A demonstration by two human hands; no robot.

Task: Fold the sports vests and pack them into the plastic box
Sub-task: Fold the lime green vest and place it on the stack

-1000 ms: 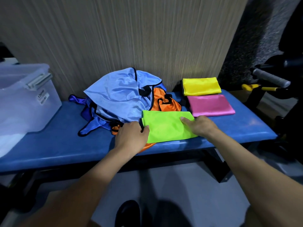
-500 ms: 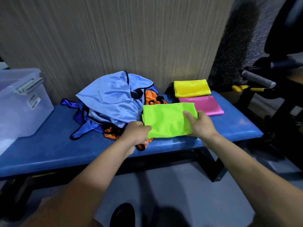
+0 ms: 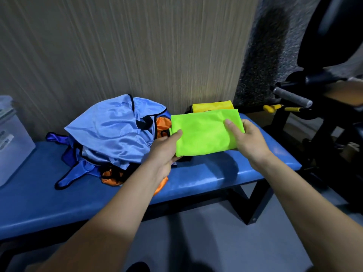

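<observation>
The folded green vest (image 3: 206,132), flat on the desk (image 3: 216,173) a second ago, is now lifted clear, the left hand (image 3: 167,148) and right hand (image 3: 245,138) pinching its ends between thumb and fingers (image 3: 228,123). Folding looks done; it likely joins the yellow vest (image 3: 212,106) just beyond the fingers.

A blue padded bench (image 3: 206,179) on a black metal frame (image 3: 253,197) stands against a wood-grain wall panel. At its left end sits a translucent plastic box (image 3: 13,138), only partly in view, with a white label on its side. On the middle of the seat lies a loose heap of unfolded vests: a light blue vest (image 3: 115,130) with black trim on top, a darker blue vest (image 3: 72,173) spilling toward the front edge, and an orange vest (image 3: 113,176) showing beneath them. At the far right, against the wall, a folded yellow vest (image 3: 212,106) rests on the seat.
</observation>
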